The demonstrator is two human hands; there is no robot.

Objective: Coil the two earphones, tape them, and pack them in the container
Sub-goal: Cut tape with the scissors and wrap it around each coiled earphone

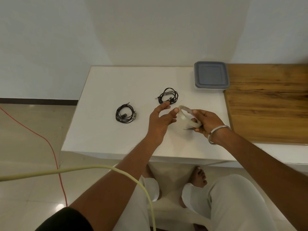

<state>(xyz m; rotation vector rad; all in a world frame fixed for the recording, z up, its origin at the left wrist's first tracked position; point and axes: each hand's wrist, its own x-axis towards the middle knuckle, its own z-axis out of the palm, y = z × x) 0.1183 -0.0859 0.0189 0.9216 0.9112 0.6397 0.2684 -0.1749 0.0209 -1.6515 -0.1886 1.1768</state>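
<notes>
While both black earphones [126, 113] lie coiled, hands hold clear tape [188, 118].

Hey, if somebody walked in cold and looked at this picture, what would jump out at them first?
Most likely the two hands in the middle: the right hand holds a roll of clear tape while the left hand's thumb touches its rim. Next, two black coiled earphones lying apart on the white table, left of and beyond the hands. At the table's far right corner sits a container with its grey lid on.
</notes>
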